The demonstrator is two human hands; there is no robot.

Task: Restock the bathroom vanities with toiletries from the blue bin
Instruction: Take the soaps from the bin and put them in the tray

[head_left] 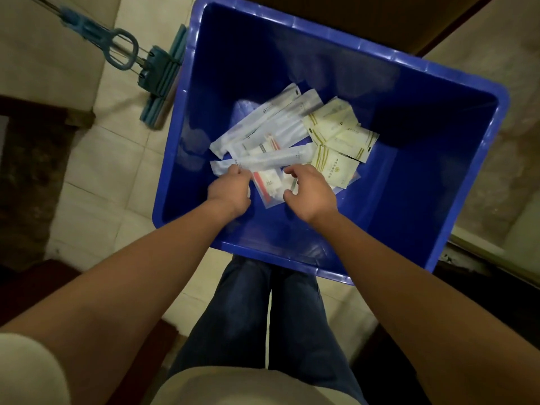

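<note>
Seen from above, a blue bin (423, 159) stands on a tiled floor (117, 171) before the person's legs; toiletries lie heaped in its bottom, cream sachets (333, 118) to the right; a mop (159, 80) rests against its left side. Both hands reach in, slightly apart; the left hand (230, 190) pinches the end of a long white packet (274, 157); the right hand (309, 191) curls over a clear packet (267, 179), its grip impossible to tell.

Both arms extended down; left hand (229, 190) fingers pinch packet (264, 161); right hand (311, 192) fingers curled, thumb apart.
</note>
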